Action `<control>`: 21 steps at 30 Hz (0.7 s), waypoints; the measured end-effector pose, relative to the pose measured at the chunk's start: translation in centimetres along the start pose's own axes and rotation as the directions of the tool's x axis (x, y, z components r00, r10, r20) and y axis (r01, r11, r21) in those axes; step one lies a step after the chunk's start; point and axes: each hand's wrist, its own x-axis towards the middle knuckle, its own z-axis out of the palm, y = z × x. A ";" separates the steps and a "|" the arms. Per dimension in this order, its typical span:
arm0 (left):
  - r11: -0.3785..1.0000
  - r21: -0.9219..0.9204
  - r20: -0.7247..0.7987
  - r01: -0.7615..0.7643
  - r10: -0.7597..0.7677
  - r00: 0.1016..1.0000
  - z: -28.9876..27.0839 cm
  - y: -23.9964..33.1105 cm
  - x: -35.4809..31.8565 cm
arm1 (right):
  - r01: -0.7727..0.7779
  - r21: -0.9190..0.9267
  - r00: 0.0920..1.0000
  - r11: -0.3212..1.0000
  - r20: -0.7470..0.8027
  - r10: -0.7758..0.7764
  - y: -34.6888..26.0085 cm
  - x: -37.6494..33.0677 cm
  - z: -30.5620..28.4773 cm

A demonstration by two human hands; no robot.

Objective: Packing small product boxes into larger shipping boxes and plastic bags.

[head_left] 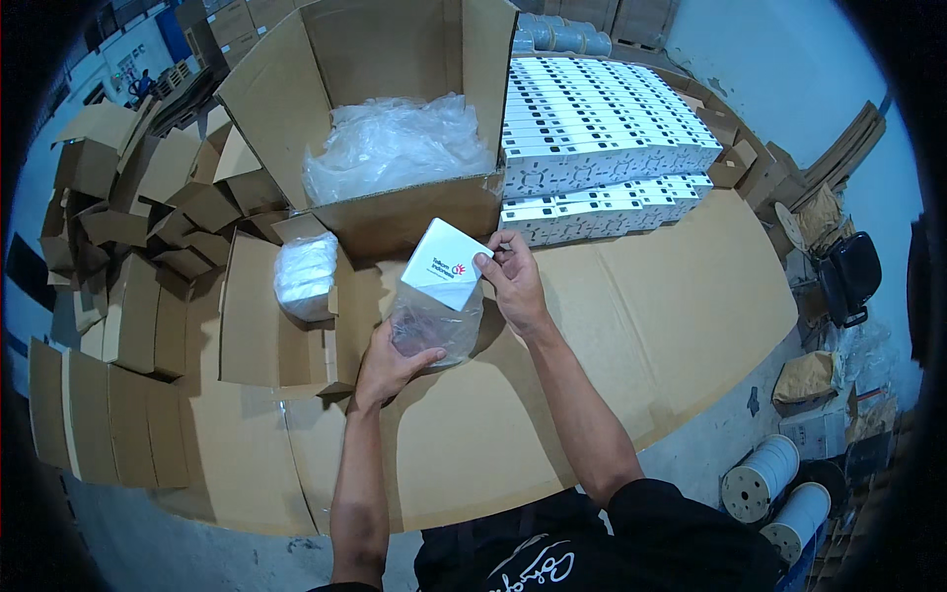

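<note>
The right hand (513, 281) grips the upper right edge of a small white box (446, 264), fingers closed on it. The box sits tilted, its lower part inside a clear plastic bag (439, 331). The left hand (388, 365) clamps the lower left side of the bag, thumb against the plastic. Box and bag are held just above the cardboard-covered tabletop (612, 326), near its middle. Directly behind stands a large open carton (395, 128) holding more clear bags. To the right of the carton lie stacked rows of white boxes (602, 138). Folded brown cartons (128, 296) are piled to the left.
</note>
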 end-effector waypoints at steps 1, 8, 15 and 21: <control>1.000 0.018 -0.009 -0.014 0.014 1.000 -0.1 -0.1 0.0 | -0.003 0.002 1.000 1.000 0.001 0.003 -0.1 0.0 0.1; 0.999 0.006 -0.020 -0.032 0.032 0.999 0.1 -0.6 0.2 | -0.079 0.019 0.997 0.997 0.026 0.079 -0.4 -0.3 -0.4; 1.000 -0.008 0.015 0.016 -0.016 1.000 0.2 -0.6 0.3 | -0.117 -0.034 0.985 0.993 0.122 0.120 -0.6 -0.4 0.3; 0.992 -0.122 -0.051 0.014 -0.020 0.998 0.8 -0.9 0.5 | -0.116 -0.080 0.979 0.990 0.160 0.128 -0.5 -0.6 0.3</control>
